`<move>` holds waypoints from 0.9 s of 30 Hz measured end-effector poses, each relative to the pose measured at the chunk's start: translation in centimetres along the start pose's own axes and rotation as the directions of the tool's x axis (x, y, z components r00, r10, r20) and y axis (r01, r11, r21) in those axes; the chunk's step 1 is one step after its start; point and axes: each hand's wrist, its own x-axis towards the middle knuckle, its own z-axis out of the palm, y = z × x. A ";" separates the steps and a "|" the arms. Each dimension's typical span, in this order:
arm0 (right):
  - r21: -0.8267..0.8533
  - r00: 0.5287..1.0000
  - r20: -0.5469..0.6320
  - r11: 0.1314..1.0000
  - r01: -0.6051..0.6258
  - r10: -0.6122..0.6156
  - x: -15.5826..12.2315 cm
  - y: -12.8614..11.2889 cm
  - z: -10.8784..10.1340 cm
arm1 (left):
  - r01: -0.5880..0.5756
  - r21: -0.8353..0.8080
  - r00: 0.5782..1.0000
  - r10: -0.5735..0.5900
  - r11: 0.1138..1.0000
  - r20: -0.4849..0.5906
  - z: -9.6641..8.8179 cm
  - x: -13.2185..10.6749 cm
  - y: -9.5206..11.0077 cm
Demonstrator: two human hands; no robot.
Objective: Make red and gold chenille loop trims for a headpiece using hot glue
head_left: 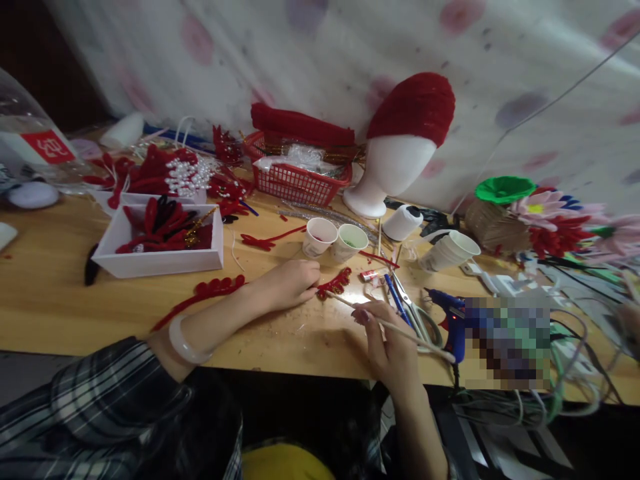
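My left hand [293, 283] is closed on a red fuzzy chenille strip [220, 287] lying along the table. The strip's looped end [340, 283], with small gold-coloured bits on it, sticks out to the right of my fingers. Between the fingers of my right hand [387, 333] is a thin pale stick [415, 336]. Its tip points left and reaches the looped end; whether it touches cannot be made out. Two paper cups stand just beyond my hands, one with reddish contents [321, 239] and one with green contents [351, 243].
Scissors [417, 313], a blue pen [397, 300] and a blue glue gun [454, 323] lie right of my right hand. A white box [160, 261] of red pieces stands left. Behind are a red basket [300, 183] and a foam head [397, 167] with a red cap.
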 end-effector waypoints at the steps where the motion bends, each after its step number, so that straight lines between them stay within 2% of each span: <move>1: 0.007 1.000 0.010 1.000 0.008 -0.008 -0.6 -0.1 -0.1 | -0.002 -0.002 1.000 0.002 1.000 -0.007 0.1 0.0 -0.1; 6: 0.044 0.998 0.029 0.997 0.058 -0.059 -2.6 -0.1 -0.1 | -0.009 -0.004 0.999 0.009 1.000 -0.032 0.1 -0.1 -0.1; 13: 0.102 0.980 0.051 0.978 0.185 -0.190 -3.1 0.3 -0.2 | 0.013 0.009 0.999 -0.013 1.000 -0.030 0.0 -0.1 -0.1; 22: 0.168 0.978 0.061 0.968 0.186 -0.198 -3.6 0.6 0.0 | 0.041 0.004 0.999 -0.041 0.999 -0.014 0.1 -0.1 -0.2; 27: 0.101 0.967 0.071 0.967 0.236 -0.243 -3.8 0.2 0.0 | 0.057 -0.001 0.998 -0.057 0.998 -0.007 0.0 -0.1 -0.1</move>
